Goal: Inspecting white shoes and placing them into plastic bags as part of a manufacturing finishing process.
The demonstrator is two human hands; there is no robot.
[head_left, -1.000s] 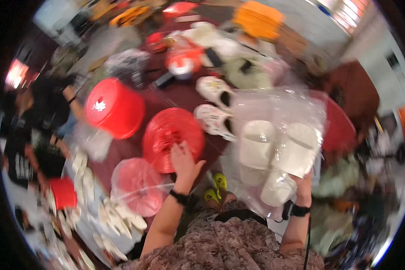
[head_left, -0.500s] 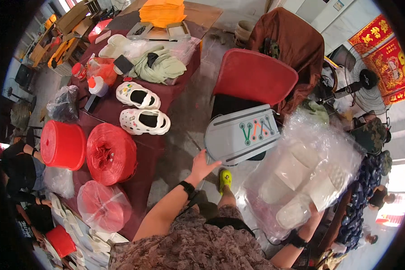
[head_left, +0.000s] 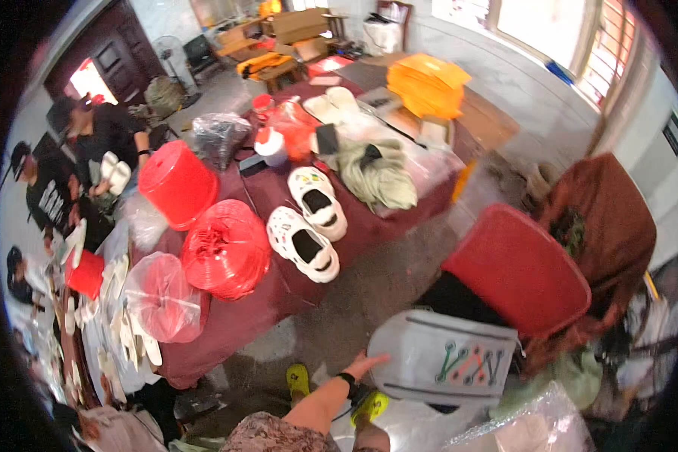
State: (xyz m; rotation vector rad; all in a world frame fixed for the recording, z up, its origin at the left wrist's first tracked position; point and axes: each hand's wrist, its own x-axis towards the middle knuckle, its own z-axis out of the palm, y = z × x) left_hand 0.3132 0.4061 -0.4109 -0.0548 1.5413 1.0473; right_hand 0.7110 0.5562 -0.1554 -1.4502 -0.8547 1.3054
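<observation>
My left hand (head_left: 365, 367) reaches to the rounded end of a grey board (head_left: 414, 361) with dark strips and green, orange and dark dots joined by lines. The fingers lap over its edge and grip it; the underside of the grip is hidden. Beneath the board is the black seat of a chair with a red backrest (head_left: 523, 267). My right hand is out of the picture. At the lower right lies a clear plastic bag (head_left: 531, 426) with pale contents, cut off by the picture's edge.
A maroon-covered table (head_left: 241, 324) bears white clogs (head_left: 303, 242), a red bucket (head_left: 178, 184), red twine rolls (head_left: 226, 248), a green cloth (head_left: 377, 173) and orange sheets (head_left: 428, 84). Other people (head_left: 102, 135) handle white shoes at the left. A brown-draped chair (head_left: 618, 211) stands at the right.
The view has swung left and up, bringing in the people and far room. My right hand and most of the plastic bag have left the picture. My left hand stays at the board's edge.
</observation>
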